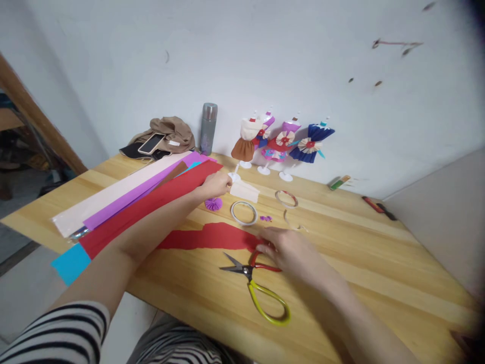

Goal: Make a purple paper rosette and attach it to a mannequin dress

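My left hand (pixel 215 185) reaches across the table with its fingers pinched on the edge of a cream paper piece (pixel 245 191), next to a small white stand (pixel 234 177). A purple paper rosette (pixel 213 203) lies just under that hand. My right hand (pixel 285 248) lies palm down, slightly blurred. Its fingers are loosely stretched over the right end of a torn red paper strip (pixel 210 236) and touch the red handle of the scissors (pixel 253 283). The scissors lie flat, blades pointing left, with the other handle yellow-green.
Long red (pixel 151 202), purple (pixel 140 196), pale pink (pixel 109 196) and blue (pixel 71 263) sheets lie at the left. A tape ring (pixel 243 213), a second ring (pixel 286 198), three paper-dress dolls (pixel 280 144), a bottle (pixel 208 129), a phone (pixel 151 143) on cloth, a glue stick (pixel 340 182) and a cutter (pixel 379 207) are around.
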The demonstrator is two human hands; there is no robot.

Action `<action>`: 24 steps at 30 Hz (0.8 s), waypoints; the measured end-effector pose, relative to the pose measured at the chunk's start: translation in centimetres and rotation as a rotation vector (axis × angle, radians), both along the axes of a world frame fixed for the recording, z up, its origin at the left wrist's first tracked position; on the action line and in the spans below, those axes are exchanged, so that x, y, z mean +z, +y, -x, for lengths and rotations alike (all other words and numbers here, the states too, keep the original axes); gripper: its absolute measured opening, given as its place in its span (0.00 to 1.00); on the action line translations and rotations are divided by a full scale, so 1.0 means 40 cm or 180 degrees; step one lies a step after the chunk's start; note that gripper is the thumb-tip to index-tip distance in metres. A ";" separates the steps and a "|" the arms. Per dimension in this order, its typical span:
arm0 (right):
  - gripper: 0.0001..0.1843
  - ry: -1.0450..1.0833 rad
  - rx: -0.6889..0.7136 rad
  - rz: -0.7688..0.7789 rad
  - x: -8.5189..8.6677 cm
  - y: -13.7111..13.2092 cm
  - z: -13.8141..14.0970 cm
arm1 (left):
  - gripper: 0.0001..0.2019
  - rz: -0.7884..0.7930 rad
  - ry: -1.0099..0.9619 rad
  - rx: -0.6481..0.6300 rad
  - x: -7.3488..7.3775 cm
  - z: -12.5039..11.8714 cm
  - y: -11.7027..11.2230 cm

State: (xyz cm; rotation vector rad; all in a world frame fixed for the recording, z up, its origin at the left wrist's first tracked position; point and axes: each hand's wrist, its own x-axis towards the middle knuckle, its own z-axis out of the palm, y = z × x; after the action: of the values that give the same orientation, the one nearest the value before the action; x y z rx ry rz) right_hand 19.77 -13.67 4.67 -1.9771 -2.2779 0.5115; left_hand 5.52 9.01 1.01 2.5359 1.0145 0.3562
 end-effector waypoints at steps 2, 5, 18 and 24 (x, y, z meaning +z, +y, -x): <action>0.11 -0.0184 -0.0124 -0.0043 -0.014 0.018 0.006 | 0.09 -0.0005 0.0062 -0.0082 -0.007 -0.027 -0.005; 0.10 -0.0193 -0.0082 0.0085 -0.040 0.023 0.026 | 0.09 0.0037 0.0158 -0.0147 -0.023 -0.073 -0.018; 0.12 0.0162 -0.0022 0.0224 -0.060 0.006 0.011 | 0.06 -0.0578 -0.0848 0.1165 0.090 0.128 0.120; 0.13 0.0098 0.0080 0.0242 -0.072 0.011 0.029 | 0.08 -0.0583 -0.0834 0.1619 0.046 0.203 0.162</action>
State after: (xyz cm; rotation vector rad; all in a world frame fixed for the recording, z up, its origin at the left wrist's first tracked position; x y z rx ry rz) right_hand 18.62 -13.24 1.80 -1.9619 -2.3009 0.6357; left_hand -2.61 15.51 2.87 2.2638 1.5669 0.9325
